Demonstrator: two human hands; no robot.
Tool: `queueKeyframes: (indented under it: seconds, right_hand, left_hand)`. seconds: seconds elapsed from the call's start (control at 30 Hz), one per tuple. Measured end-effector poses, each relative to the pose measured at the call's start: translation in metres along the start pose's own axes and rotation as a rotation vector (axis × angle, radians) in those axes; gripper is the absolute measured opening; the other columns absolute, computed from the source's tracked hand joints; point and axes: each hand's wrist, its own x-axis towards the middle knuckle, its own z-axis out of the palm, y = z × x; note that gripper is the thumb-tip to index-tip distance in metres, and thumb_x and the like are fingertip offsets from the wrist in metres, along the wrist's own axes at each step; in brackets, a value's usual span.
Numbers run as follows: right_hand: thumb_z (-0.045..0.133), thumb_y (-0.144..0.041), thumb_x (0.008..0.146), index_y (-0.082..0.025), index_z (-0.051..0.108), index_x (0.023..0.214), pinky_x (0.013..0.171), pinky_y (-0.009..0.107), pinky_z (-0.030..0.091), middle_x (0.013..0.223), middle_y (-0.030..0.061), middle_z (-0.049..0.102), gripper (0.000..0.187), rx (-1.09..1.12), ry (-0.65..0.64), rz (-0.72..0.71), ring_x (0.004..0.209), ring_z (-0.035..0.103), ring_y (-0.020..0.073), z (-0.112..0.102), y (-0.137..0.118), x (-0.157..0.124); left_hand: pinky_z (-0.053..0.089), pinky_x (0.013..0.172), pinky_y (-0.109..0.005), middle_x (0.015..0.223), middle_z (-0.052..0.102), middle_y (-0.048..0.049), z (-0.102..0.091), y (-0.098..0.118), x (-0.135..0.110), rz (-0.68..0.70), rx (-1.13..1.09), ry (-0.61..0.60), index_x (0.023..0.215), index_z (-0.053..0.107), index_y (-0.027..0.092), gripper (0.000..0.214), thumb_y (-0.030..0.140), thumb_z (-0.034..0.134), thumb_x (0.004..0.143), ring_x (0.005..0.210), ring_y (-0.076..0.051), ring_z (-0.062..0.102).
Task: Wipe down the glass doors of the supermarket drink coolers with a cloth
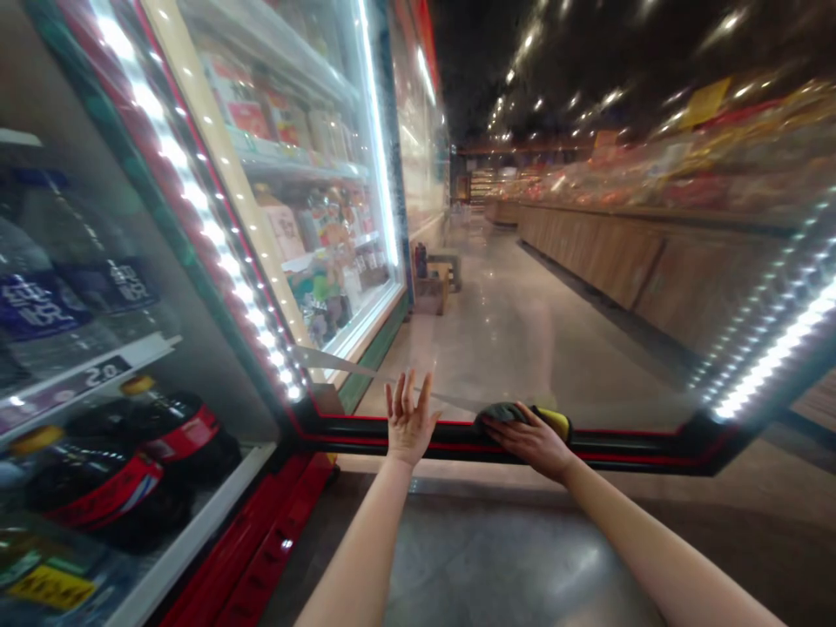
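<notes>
- Bottles [108, 492] sit on shelves well to the left of both hands.
- The left hand [411, 428] is open, fingers spread and pointing up and away, at the door's rail [627, 446]; I cannot tell whether it touches.
- The cloth [502, 411] lies on the rail, right of the left hand and under the right. Its long axis runs left to right along the rail, the dark end pointing toward the left hand, the yellow part showing behind the right hand's fingers.
- The right hand [535, 442] lies over the cloth, fingers nearly straight and pointing left; whether they grip is unclear.
- A light strip [777, 348] slants well right of both hands.
</notes>
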Motion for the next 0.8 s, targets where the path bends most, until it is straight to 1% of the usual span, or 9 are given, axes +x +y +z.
queueKeyframes:
  seconds: [0.07, 0.13, 0.23, 0.33, 0.43, 0.53, 0.6, 0.73, 0.8]
  right_hand:
    - [0.044, -0.016, 0.103, -0.026, 0.062, 0.135, 0.130, 0.044, 0.003, 0.149, -0.0002, 0.058, 0.038, 0.024, 0.041, -0.053, 0.127, 0.058, 0.0128, -0.001, -0.001, 0.036]
    - [0.046, -0.018, 0.102, -0.029, 0.058, 0.140, 0.130, 0.048, 0.001, 0.150, -0.0008, 0.056, 0.041, 0.011, 0.064, -0.016, 0.129, 0.057, 0.0138, -0.016, 0.008, 0.062]
    - [0.047, -0.015, 0.099, -0.034, 0.048, 0.150, 0.128, 0.054, -0.001, 0.153, 0.0007, 0.053, 0.054, -0.087, 0.100, 0.227, 0.134, 0.054, 0.0189, -0.050, 0.032, 0.075]
    - [0.052, -0.014, 0.092, -0.031, 0.039, 0.156, 0.126, 0.060, 0.006, 0.156, 0.0077, 0.049, 0.068, -0.202, 0.206, 0.551, 0.142, 0.046, 0.0299, -0.072, 0.053, 0.061]
    - [0.055, -0.020, 0.089, -0.022, 0.027, 0.162, 0.122, 0.066, 0.015, 0.160, 0.0155, 0.041, 0.078, -0.245, 0.330, 0.766, 0.144, 0.042, 0.0381, -0.066, 0.053, 0.038]
    - [0.058, -0.025, 0.089, -0.025, 0.027, 0.162, 0.121, 0.067, 0.018, 0.161, 0.0155, 0.038, 0.079, -0.240, 0.323, 0.734, 0.142, 0.045, 0.0400, -0.048, 0.042, 0.032]
    - [0.061, -0.027, 0.089, -0.029, 0.031, 0.160, 0.120, 0.069, 0.017, 0.163, 0.0141, 0.036, 0.077, -0.243, 0.326, 0.715, 0.141, 0.044, 0.0416, -0.039, 0.036, 0.047]
    - [0.062, -0.027, 0.088, -0.027, 0.033, 0.160, 0.119, 0.071, 0.018, 0.166, 0.0142, 0.028, 0.077, -0.218, 0.353, 0.832, 0.146, 0.034, 0.0456, -0.033, 0.023, 0.105]
    - [0.060, -0.024, 0.088, -0.028, 0.036, 0.159, 0.120, 0.070, 0.016, 0.165, 0.0129, 0.032, 0.074, -0.192, 0.299, 0.781, 0.147, 0.034, 0.0433, -0.028, 0.012, 0.125]
  left_hand:
    - [0.025, 0.124, -0.061, 0.157, 0.041, -0.0194, 0.000, -0.001, 0.002, -0.011, 0.008, 0.017, 0.158, 0.033, 0.025, 0.086, 0.036, 0.075, 0.085, 0.151, -0.037, 0.032]
    - [0.026, 0.124, -0.061, 0.158, 0.039, -0.0193, 0.001, -0.002, 0.002, -0.019, 0.013, 0.033, 0.158, 0.034, 0.025, 0.084, 0.039, 0.074, 0.085, 0.152, -0.037, 0.031]
    - [0.024, 0.125, -0.061, 0.161, 0.036, -0.0186, 0.003, -0.001, 0.002, -0.031, 0.000, 0.034, 0.159, 0.031, 0.027, 0.087, 0.041, 0.074, 0.085, 0.152, -0.037, 0.029]
    - [0.021, 0.126, -0.061, 0.163, 0.033, -0.0168, 0.004, -0.001, 0.001, -0.054, -0.027, -0.001, 0.161, 0.024, 0.029, 0.093, 0.039, 0.075, 0.084, 0.152, -0.037, 0.029]
    - [0.019, 0.126, -0.061, 0.165, 0.031, -0.0156, 0.001, -0.005, 0.001, -0.083, -0.031, -0.022, 0.162, 0.020, 0.029, 0.096, 0.039, 0.075, 0.084, 0.152, -0.037, 0.029]
    - [0.020, 0.127, -0.059, 0.166, 0.028, -0.0163, -0.004, -0.013, 0.001, -0.099, -0.019, -0.015, 0.162, 0.020, 0.028, 0.098, 0.040, 0.076, 0.083, 0.152, -0.037, 0.029]
    - [0.020, 0.127, -0.059, 0.166, 0.026, -0.0165, -0.009, -0.019, 0.001, -0.110, -0.008, -0.025, 0.162, 0.022, 0.027, 0.099, 0.039, 0.078, 0.082, 0.153, -0.038, 0.028]
    - [0.021, 0.126, -0.060, 0.167, 0.026, -0.0158, -0.015, -0.030, -0.001, -0.147, 0.009, -0.055, 0.160, 0.028, 0.028, 0.099, 0.038, 0.081, 0.078, 0.153, -0.038, 0.027]
    - [0.022, 0.126, -0.060, 0.166, 0.027, -0.0163, -0.015, -0.032, -0.002, -0.156, 0.014, -0.054, 0.160, 0.030, 0.028, 0.099, 0.039, 0.082, 0.077, 0.153, -0.038, 0.028]
